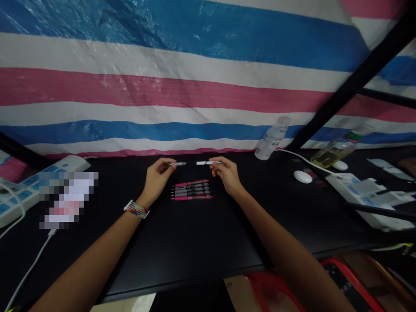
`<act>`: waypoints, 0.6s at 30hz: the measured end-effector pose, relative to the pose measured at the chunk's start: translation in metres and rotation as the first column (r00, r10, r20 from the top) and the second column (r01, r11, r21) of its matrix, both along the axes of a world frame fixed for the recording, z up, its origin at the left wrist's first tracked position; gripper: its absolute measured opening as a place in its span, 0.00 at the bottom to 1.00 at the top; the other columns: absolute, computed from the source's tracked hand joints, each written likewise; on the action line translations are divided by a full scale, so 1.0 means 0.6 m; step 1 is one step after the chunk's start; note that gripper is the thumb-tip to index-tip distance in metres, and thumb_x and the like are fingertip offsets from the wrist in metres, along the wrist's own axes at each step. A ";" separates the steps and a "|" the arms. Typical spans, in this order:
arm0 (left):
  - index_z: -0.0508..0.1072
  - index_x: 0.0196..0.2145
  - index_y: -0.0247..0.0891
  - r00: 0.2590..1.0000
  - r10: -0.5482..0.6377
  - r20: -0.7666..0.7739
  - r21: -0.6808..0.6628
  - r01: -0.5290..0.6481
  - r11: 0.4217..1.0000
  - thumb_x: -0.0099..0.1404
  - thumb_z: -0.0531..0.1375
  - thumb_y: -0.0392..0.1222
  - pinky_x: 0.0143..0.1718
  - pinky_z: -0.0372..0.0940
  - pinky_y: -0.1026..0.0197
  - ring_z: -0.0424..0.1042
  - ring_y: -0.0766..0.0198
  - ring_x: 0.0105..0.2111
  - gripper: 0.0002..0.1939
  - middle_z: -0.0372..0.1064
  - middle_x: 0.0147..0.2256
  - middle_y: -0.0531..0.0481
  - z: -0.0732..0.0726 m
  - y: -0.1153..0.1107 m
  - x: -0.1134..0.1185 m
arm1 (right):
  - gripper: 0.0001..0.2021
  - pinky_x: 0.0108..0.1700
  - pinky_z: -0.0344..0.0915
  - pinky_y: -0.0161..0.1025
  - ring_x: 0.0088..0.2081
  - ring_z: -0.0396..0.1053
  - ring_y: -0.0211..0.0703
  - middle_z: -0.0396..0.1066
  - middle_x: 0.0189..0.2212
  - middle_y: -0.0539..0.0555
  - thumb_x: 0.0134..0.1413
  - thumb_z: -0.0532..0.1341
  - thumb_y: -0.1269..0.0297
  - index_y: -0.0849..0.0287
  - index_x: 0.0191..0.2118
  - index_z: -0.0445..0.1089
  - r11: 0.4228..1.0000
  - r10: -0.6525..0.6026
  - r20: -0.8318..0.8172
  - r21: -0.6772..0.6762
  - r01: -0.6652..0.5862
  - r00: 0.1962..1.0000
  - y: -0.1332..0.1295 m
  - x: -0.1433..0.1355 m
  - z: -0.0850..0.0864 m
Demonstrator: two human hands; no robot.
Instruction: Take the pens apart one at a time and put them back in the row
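My left hand [157,177] pinches the end of a slim greyish pen piece [180,164] between thumb and fingertips. Level with it, my right hand [227,174] grips a white pen piece [202,163] with a dark mark on it. A dark stretch lies between the two pieces; I cannot tell whether it is a gap or a black part of one pen. Just below the hands, several pens lie side by side in a row, with a pink pen [191,198] nearest me and grey-and-black pens [191,190] in the middle.
The pens lie on a black desk [182,242] against a striped plastic sheet [162,95]. At left are a power strip [69,164] and a blurred-out object with a cable. At right stand a clear bottle [271,141], a bottle of yellow liquid [334,151], a white mouse [302,177] and another power strip [347,190].
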State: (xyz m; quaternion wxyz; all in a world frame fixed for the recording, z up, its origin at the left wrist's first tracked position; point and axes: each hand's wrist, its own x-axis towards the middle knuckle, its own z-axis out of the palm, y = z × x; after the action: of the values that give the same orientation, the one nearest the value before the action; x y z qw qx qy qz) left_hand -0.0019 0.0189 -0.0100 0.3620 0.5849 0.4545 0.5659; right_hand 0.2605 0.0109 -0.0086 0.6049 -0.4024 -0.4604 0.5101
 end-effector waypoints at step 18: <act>0.79 0.30 0.38 0.998 0.024 -0.061 0.000 -0.024 1.000 0.67 0.68 0.56 0.38 0.68 0.58 0.73 0.60 0.32 0.18 0.75 0.28 0.49 0.013 -0.002 0.000 | 0.10 0.29 0.66 0.39 0.25 0.68 0.38 0.74 0.27 0.49 0.50 0.70 0.58 0.55 0.38 0.80 0.993 -0.121 0.019 -0.008 0.121 0.992 0.005 0.012 0.003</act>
State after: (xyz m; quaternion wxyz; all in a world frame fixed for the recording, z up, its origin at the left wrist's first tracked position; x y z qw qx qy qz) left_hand -0.0020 0.0176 -0.0022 0.3415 0.5961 0.4727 0.5519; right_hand 0.2678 0.0140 -0.0067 0.6286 -0.4371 -0.4382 0.4710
